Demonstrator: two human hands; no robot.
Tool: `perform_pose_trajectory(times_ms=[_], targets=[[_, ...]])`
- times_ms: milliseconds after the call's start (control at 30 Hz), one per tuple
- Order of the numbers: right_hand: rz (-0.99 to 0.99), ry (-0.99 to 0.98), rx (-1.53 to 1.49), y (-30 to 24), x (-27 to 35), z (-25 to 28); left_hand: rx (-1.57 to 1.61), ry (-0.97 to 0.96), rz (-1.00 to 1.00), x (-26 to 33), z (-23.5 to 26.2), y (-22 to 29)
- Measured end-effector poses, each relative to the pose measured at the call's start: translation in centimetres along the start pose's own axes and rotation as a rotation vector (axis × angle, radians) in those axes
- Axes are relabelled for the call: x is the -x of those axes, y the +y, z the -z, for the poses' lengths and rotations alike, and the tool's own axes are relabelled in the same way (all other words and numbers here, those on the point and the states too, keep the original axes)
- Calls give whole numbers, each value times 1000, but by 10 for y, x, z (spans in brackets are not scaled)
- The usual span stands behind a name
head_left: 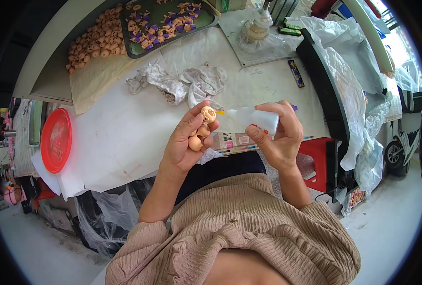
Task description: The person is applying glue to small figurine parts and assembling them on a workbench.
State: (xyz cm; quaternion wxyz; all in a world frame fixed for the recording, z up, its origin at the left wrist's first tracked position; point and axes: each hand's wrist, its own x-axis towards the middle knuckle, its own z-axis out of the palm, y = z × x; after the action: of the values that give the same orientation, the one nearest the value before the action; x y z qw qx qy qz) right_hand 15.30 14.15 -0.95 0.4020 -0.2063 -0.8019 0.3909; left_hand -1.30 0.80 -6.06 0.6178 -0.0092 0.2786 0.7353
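Note:
My left hand (pixel 185 142) holds several small tan doll heads; one doll head (pixel 208 114) is pinched between thumb and fingertips, and two others (pixel 199 137) rest in the palm. My right hand (pixel 280 135) grips a small white squeeze bottle (pixel 254 118) lying sideways. Its yellow nozzle tip (pixel 219 112) touches the pinched head. Both hands hover over the front edge of the white paper-covered table (pixel 125 137).
A dark tray (pixel 170 21) of tan and purple doll parts sits at the back, with a pile of loose tan heads (pixel 94 40) to its left. Crumpled rags (pixel 180 83) lie mid-table. A red lid (pixel 55 140) is at left, a red stool (pixel 318 159) at right.

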Motion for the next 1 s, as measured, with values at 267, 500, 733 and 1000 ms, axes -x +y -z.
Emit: perform_pose_trajectory(times_ms=[267, 500, 733, 1000], targets=[[-7, -13, 13, 1, -2, -7, 10, -19, 11, -2, 4, 2], [-10, -10, 28, 4, -3, -7, 10, -28, 3, -3, 6, 2], [25, -9, 90, -1, -3, 2, 11, -11, -10, -2, 4, 0], [14, -10, 89, -4, 0, 8, 22, -25, -12, -2, 5, -2]])
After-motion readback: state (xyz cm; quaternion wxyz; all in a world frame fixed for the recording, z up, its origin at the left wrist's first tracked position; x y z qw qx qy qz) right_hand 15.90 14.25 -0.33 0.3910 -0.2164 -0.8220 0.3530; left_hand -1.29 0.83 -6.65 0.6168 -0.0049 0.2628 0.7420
